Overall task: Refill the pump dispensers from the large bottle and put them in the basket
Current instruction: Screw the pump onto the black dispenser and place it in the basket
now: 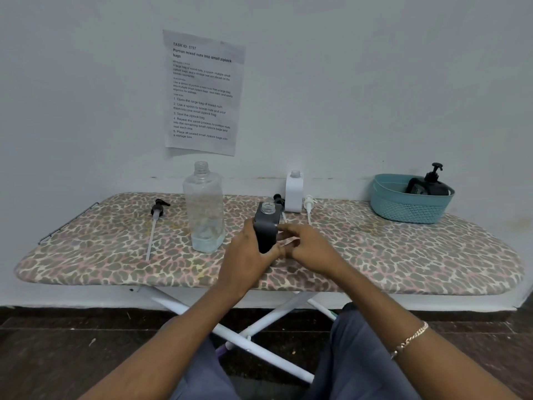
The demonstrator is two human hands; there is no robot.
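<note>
Head: left hand [247, 256] around grey dispenser [266, 226], right hand [313, 247] loose against it; large bottle [204, 203] near-empty; black dispenser [432, 183] in basket [403, 210].

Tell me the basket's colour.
The basket is teal, clearest in the head view.

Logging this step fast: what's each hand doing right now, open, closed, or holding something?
Left hand: closed around the dark grey dispenser bottle.
Right hand: fingertips at the same bottle's side; a real grip cannot be told.
</note>
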